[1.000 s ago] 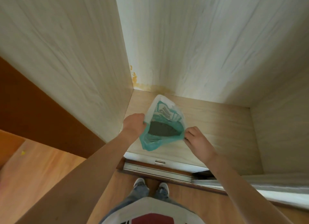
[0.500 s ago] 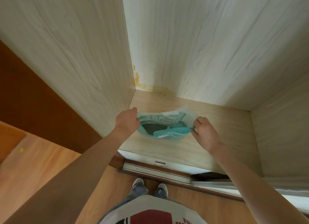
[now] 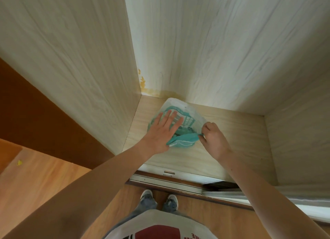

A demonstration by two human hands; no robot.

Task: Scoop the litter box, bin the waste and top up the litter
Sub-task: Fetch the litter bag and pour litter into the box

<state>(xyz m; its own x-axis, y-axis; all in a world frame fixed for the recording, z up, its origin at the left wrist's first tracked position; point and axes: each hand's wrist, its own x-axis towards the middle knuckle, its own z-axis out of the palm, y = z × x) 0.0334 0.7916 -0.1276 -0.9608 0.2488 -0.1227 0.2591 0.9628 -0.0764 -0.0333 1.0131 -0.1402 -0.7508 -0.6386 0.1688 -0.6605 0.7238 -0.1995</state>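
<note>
A teal and white litter bag (image 3: 187,121) lies flat on the pale wooden floor of a cupboard (image 3: 232,131), near its back left corner. Its near end is folded over in a teal flap. My left hand (image 3: 165,129) rests flat on the bag with fingers spread and presses it down. My right hand (image 3: 213,137) pinches the right end of the folded flap between thumb and fingers. No litter box, scoop or bin is in view.
Pale wood-grain panels form the cupboard's left side (image 3: 80,69), back (image 3: 214,42) and right side (image 3: 300,131). A sliding-door rail (image 3: 169,180) runs along the front edge. My shoes (image 3: 159,200) stand on orange wooden flooring. A yellow scrap (image 3: 19,162) lies at the left.
The bag went from held open between both hands to lying flat with its mouth folded. My left hand let go of the edge and now presses flat on top.
</note>
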